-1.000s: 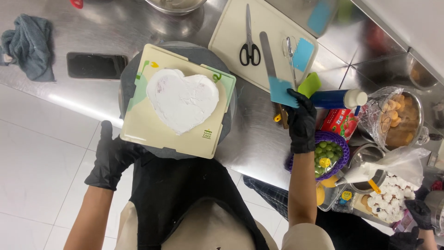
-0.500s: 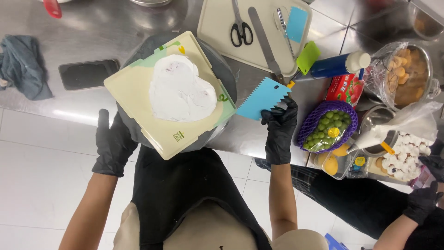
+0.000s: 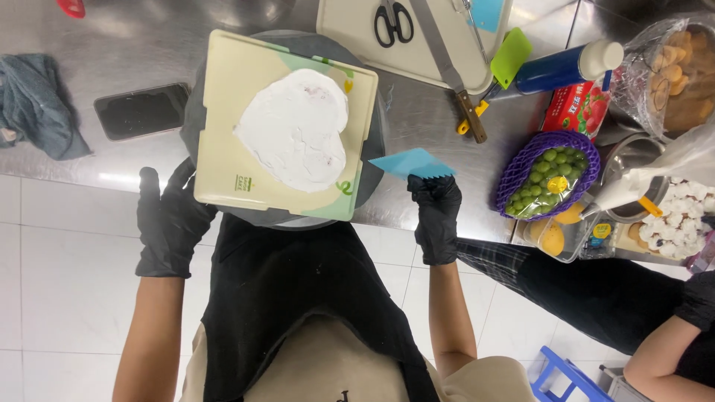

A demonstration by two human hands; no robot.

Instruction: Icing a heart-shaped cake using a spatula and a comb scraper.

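Bright, even overhead light fills the frame. The steel tabletop [image 3: 104, 45] shows soft glare streaks at upper left. Shadows are faint, focus is sharp, and the edges bend slightly.

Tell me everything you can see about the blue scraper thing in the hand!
The blue scraper is a thin, flat, light-blue card that looks like plastic. One edge has small saw-like teeth; the others look straight. The right hand, in a black glove, pinches it from below and holds it nearly level in the air. It sits just beside the cream-coloured square board carrying the white heart-shaped cake, without touching the frosting. It looks clean.
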